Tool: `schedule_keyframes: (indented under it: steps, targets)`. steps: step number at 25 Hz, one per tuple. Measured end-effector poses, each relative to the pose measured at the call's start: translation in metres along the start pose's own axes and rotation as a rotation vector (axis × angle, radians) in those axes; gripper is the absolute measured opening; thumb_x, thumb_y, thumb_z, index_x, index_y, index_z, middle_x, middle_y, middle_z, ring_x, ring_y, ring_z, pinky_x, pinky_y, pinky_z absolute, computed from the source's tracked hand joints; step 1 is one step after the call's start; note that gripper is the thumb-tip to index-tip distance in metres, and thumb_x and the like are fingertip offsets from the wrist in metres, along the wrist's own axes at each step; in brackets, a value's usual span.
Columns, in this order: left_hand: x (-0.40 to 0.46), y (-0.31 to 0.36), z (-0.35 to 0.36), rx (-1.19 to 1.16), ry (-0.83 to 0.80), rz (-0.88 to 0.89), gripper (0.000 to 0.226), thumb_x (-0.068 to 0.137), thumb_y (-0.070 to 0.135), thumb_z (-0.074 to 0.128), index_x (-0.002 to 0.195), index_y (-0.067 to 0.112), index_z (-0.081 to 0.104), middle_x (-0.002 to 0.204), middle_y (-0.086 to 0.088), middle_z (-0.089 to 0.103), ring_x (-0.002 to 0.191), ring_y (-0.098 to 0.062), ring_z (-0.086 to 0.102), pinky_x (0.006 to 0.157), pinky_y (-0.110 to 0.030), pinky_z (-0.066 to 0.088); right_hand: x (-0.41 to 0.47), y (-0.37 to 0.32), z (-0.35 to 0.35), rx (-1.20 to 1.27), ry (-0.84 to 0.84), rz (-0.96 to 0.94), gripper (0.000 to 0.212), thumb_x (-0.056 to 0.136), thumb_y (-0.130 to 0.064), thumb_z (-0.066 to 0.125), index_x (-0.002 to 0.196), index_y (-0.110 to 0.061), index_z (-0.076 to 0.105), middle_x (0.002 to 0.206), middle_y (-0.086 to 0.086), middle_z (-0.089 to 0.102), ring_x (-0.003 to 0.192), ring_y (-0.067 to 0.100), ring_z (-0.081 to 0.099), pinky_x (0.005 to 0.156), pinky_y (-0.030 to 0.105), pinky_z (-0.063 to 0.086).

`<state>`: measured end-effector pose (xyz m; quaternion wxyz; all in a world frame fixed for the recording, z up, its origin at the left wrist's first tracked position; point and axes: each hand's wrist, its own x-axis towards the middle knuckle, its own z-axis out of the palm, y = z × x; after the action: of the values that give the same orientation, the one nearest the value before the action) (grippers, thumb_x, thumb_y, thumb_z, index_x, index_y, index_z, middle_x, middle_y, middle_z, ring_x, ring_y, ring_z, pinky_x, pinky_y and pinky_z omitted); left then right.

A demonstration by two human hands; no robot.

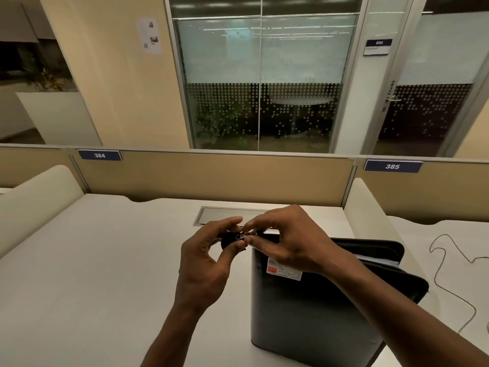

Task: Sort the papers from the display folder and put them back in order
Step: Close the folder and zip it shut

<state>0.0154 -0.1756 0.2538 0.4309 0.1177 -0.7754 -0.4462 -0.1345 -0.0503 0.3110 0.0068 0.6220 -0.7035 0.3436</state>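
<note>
Dim warm indoor light, ceiling-light reflections in the glass, soft focus, wide-angle bending at edges

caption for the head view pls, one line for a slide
Both hands, left and right, work the zip pull of a black folder.

Display folder [312, 308]: dark cover, smooth, slight sheen, leather-like or plastic; cannot tell which. Printed paper label [284, 270] on cover. Zip pull [244, 235]: shiny metal. Desk [105, 274]: pale, smooth, matt laminate. Cable hatch [225, 215] at desk's far edge: brushed metal frame. Partition panel [211, 178]: tan, matt. Cord [447, 258]: thin, dull.
</note>
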Motion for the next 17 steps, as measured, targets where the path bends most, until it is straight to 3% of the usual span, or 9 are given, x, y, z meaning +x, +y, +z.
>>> schedule_keyframes:
  steps: [4, 9, 13, 17]
  targets:
    - [0.0031, -0.0015, -0.0012, -0.049, -0.024, 0.008, 0.042, 0.083, 0.012, 0.075, 0.123, 0.024, 0.068, 0.104, 0.008, 0.073, 0.104, -0.021, 0.069, 0.095, -0.039, 0.056, -0.0017, -0.0002, 0.0013, -0.010, 0.013, -0.021, 0.012, 0.091, -0.036, 0.067, 0.100, -0.031, 0.074, 0.089, -0.011, 0.076, 0.077, 0.006, 0.068, 0.070, 0.031, 0.055]
    - [0.0022, -0.0023, 0.0002, -0.055, -0.036, -0.002, 0.036, 0.084, 0.011, 0.074, 0.119, 0.021, 0.070, 0.107, 0.009, 0.072, 0.103, -0.020, 0.069, 0.091, -0.033, 0.058, -0.0012, -0.0010, 0.0000, -0.045, 0.029, 0.006, 0.007, 0.093, -0.033, 0.062, 0.097, -0.029, 0.060, 0.093, -0.010, 0.076, 0.065, 0.008, 0.061, 0.059, 0.021, 0.044]
    - [0.0020, 0.0025, 0.0052, -0.045, -0.068, 0.041, 0.029, 0.086, 0.010, 0.072, 0.112, 0.024, 0.074, 0.108, 0.011, 0.073, 0.104, -0.017, 0.069, 0.087, -0.026, 0.057, -0.0004, 0.0018, 0.0009, -0.054, 0.030, -0.005, 0.008, 0.088, -0.034, 0.057, 0.092, -0.026, 0.057, 0.080, -0.005, 0.072, 0.070, 0.019, 0.064, 0.063, 0.038, 0.052]
    - [0.0023, 0.0046, 0.0062, 0.028, -0.043, 0.070, 0.025, 0.087, 0.015, 0.073, 0.107, 0.030, 0.074, 0.104, 0.014, 0.072, 0.100, -0.014, 0.069, 0.082, -0.023, 0.057, -0.0002, 0.0033, 0.0020, -0.084, 0.037, -0.050, 0.021, 0.091, -0.047, 0.055, 0.089, -0.027, 0.059, 0.075, -0.009, 0.069, 0.067, 0.013, 0.062, 0.063, 0.036, 0.052]
